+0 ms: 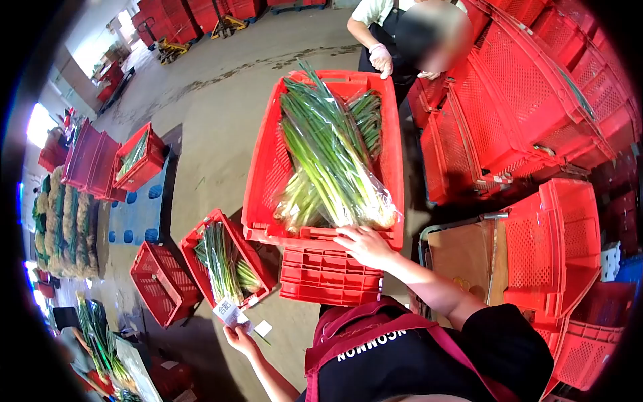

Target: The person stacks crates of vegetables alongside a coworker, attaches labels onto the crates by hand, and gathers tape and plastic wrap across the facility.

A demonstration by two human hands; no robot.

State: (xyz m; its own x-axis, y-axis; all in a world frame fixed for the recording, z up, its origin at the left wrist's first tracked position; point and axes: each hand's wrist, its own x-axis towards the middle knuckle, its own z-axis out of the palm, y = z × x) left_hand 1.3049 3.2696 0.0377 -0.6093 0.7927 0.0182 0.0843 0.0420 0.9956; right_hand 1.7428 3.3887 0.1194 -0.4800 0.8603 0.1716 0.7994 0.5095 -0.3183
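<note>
Left hand point(241, 340) pinches a label point(228, 311), right hand point(365, 246) half-open on near edge of crate point(260, 181); bagged scallions point(328, 154) probably slippery, bendy, so cradle underneath.

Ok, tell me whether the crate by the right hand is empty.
Not empty: bagged green onions lie in the red crate, white ends toward the right hand.

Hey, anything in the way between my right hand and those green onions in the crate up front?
Only clear plastic wrapping around the green onions. Your right hand is at the near rim of the open-topped crate, beside the root ends; nothing else visible blocks it.
</note>
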